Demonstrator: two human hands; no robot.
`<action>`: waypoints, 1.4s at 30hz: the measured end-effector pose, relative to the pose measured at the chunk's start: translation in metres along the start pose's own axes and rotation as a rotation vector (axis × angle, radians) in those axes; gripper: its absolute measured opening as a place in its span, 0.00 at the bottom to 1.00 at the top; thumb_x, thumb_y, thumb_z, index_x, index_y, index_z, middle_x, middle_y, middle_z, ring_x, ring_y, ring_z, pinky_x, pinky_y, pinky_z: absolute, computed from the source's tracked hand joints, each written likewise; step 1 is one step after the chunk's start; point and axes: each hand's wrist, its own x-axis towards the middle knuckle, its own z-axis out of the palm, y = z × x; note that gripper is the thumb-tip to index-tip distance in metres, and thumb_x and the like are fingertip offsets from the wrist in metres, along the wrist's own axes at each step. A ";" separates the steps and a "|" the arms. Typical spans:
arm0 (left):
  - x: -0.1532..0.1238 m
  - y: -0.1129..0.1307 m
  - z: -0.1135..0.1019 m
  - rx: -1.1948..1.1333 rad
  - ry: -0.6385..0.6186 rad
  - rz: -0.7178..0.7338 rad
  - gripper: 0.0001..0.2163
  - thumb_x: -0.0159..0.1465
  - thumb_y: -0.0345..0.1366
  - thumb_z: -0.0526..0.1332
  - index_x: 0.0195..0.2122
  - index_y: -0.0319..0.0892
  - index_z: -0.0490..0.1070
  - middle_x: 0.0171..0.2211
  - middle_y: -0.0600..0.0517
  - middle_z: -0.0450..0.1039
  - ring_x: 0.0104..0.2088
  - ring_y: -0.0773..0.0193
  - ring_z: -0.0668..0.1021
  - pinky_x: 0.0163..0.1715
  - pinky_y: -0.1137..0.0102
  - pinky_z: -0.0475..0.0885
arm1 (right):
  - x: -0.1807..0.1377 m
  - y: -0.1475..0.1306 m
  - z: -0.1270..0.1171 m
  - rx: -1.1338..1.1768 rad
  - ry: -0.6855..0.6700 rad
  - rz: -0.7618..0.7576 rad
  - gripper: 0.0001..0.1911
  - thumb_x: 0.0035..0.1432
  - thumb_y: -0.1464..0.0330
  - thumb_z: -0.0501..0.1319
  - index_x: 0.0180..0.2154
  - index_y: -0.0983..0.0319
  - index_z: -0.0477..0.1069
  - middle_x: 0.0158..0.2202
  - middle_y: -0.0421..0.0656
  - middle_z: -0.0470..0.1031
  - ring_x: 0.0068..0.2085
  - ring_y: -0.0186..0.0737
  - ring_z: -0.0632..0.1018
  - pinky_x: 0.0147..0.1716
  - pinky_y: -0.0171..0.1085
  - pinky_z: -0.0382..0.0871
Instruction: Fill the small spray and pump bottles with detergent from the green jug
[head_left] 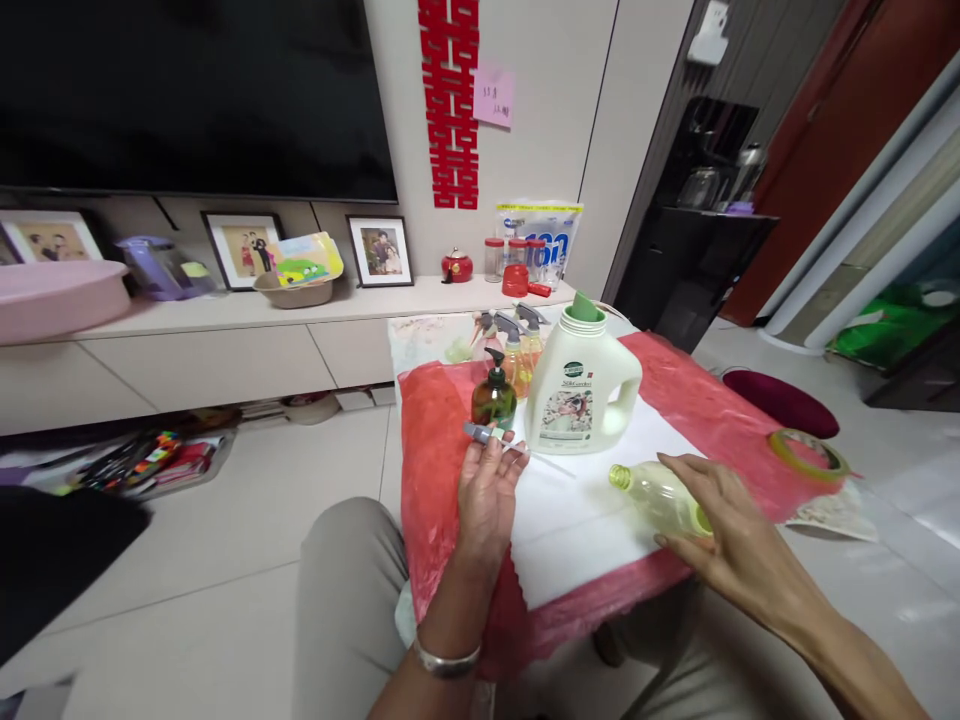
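My left hand [487,490] is palm up over the left part of the small table, fingers pinched on a grey spray-nozzle head [480,433] with a thin tube trailing right. A clear empty plastic bottle [654,495] lies on its side on the white sheet [577,530], and my right hand [716,510] rests on it, fingers curved over its body. The bottle's open threaded neck points left. Behind them stands a large white detergent jug [577,385] with a green funnel in its mouth, next to a dark green pump bottle [493,395].
Several spray bottles [517,345] stand at the table's far side on the red cloth [431,450]. A roll of green tape [808,452] lies at the right edge. A low cabinet [225,345] with photo frames, jars and a pink basin lines the wall under a television.
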 end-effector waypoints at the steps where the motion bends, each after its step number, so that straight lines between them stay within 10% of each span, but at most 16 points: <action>1: -0.003 0.001 0.002 -0.002 -0.005 0.000 0.16 0.55 0.36 0.74 0.41 0.43 0.72 0.37 0.52 0.79 0.35 0.67 0.80 0.42 0.68 0.75 | 0.000 -0.005 0.002 -0.010 -0.013 -0.012 0.38 0.59 0.62 0.61 0.68 0.55 0.53 0.59 0.52 0.63 0.56 0.53 0.69 0.49 0.51 0.74; 13: -0.026 0.021 0.004 0.014 -0.042 0.050 0.17 0.57 0.35 0.73 0.46 0.42 0.73 0.39 0.51 0.78 0.38 0.64 0.80 0.46 0.65 0.74 | 0.004 -0.029 0.030 0.110 -0.036 -0.011 0.40 0.60 0.63 0.61 0.70 0.53 0.48 0.60 0.52 0.59 0.59 0.53 0.65 0.54 0.54 0.71; 27: -0.054 -0.012 0.012 0.063 -0.264 -0.095 0.20 0.51 0.38 0.76 0.44 0.42 0.76 0.42 0.49 0.79 0.49 0.57 0.79 0.58 0.63 0.68 | 0.021 -0.061 0.027 0.463 0.094 0.006 0.35 0.60 0.58 0.65 0.65 0.53 0.58 0.59 0.49 0.64 0.58 0.46 0.71 0.51 0.43 0.76; 42: -0.061 -0.012 0.005 0.236 -0.368 -0.016 0.16 0.55 0.41 0.74 0.43 0.45 0.78 0.45 0.48 0.79 0.55 0.49 0.77 0.63 0.58 0.66 | 0.003 -0.065 0.057 1.664 -0.155 0.732 0.37 0.63 0.47 0.54 0.69 0.49 0.53 0.69 0.50 0.53 0.61 0.54 0.70 0.52 0.54 0.72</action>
